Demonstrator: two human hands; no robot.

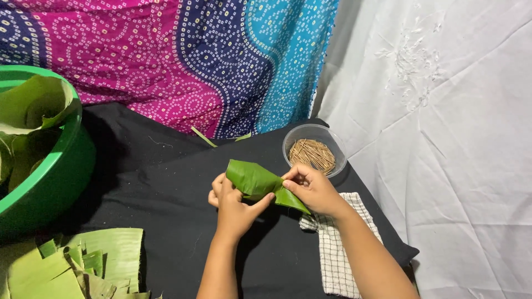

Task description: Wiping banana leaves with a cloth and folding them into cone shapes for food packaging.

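Note:
A folded green banana leaf piece (pixel 256 181) is held between both hands above a black cloth (pixel 166 182). My left hand (pixel 231 206) grips the leaf's left side, thumb pressed under the fold. My right hand (pixel 311 187) pinches the leaf's right end, where a pointed tip sticks out toward me. Just behind my right hand stands a clear round container (pixel 332 145) filled with thin wooden sticks.
A green plastic basin (pixel 61 177) holding large leaves stands at the left. Cut leaf strips (pixel 83 266) lie piled at the bottom left. A white checked cloth (pixel 339 260) lies under my right forearm. Patterned fabric (pixel 194 61) and white cloth (pixel 443 138) hang behind.

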